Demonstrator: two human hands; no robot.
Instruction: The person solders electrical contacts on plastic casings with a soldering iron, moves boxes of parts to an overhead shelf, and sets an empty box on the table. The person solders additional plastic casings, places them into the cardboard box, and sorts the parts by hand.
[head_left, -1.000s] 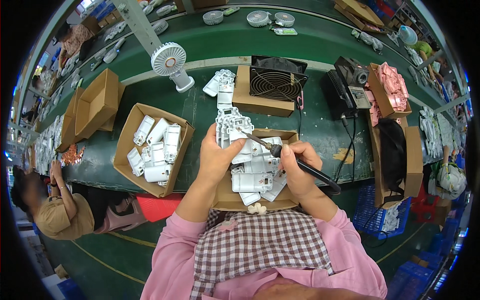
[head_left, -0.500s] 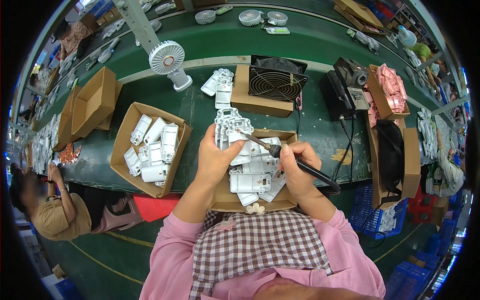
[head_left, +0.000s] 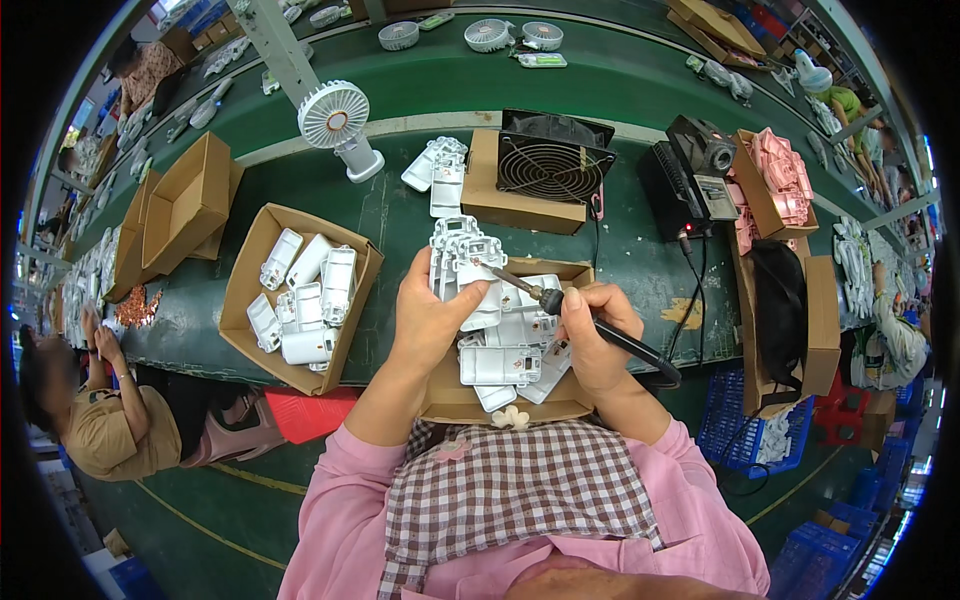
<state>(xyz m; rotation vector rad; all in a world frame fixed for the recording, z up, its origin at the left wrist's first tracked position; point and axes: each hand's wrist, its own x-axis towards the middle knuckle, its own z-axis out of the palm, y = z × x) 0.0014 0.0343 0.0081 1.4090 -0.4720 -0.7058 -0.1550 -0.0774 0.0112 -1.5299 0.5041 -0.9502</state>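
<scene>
My left hand (head_left: 428, 308) is closed round several white plastic housings (head_left: 462, 250) stacked together, held above an open cardboard box. In my right hand (head_left: 598, 335) is a soldering iron (head_left: 628, 345) with a black handle and cable. Its metal tip points left and meets the top housing, near a small copper-coloured spot; whether it presses on it I cannot tell. Below both hands, the cardboard box (head_left: 445, 408) is filled with more white housings (head_left: 497, 366). More housings lie in a second cardboard box (head_left: 235, 345) to the left.
A black fan (head_left: 555, 165) sits on a carton beyond my hands, beside loose white housings (head_left: 440, 170). A white handheld fan (head_left: 338, 125) stands back left. The black soldering station (head_left: 680, 185) is at right, near a box of pink parts (head_left: 780, 180). A co-worker (head_left: 105, 410) sits left.
My hands, the soldering iron and the held housings stay in place. The small fans on the far belt have shifted slightly left. A red light now shows on the soldering station.
</scene>
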